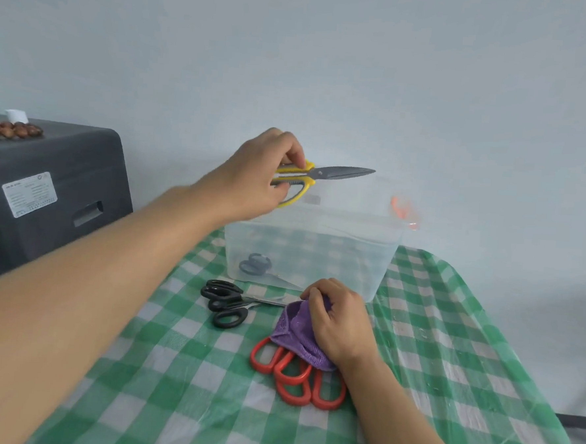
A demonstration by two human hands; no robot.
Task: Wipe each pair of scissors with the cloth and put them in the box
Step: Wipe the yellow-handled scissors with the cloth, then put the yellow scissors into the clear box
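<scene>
A person's two bare arms reach over a table (180,362) covered with a green and white checked cloth. The left hand (256,182) is raised above the near left corner of a clear plastic box (347,259), its fingers (294,155) and thumb curled round the yellow handles of a pair of yellow scissors (322,175). The scissors are held level in the air, blades closed and pointing right, above the open box. Inside the box, on its bottom near the left wall, lies one pair of dark-handled scissors (258,264). An orange latch (400,209) shows at the box's far right rim.

The right hand (340,321) rests on the table just in front of the box, fingers curled and gripping a bunched purple cloth (295,328). The cloth partly covers two pairs of red-handled scissors (296,376), whose handle loops stick out toward the viewer. Just left of the cloth lie two pairs of black-handled scissors (225,301), overlapping, blades pointing right.

At the far left stands a dark grey machine (53,193) with a white label, small brown objects on top
</scene>
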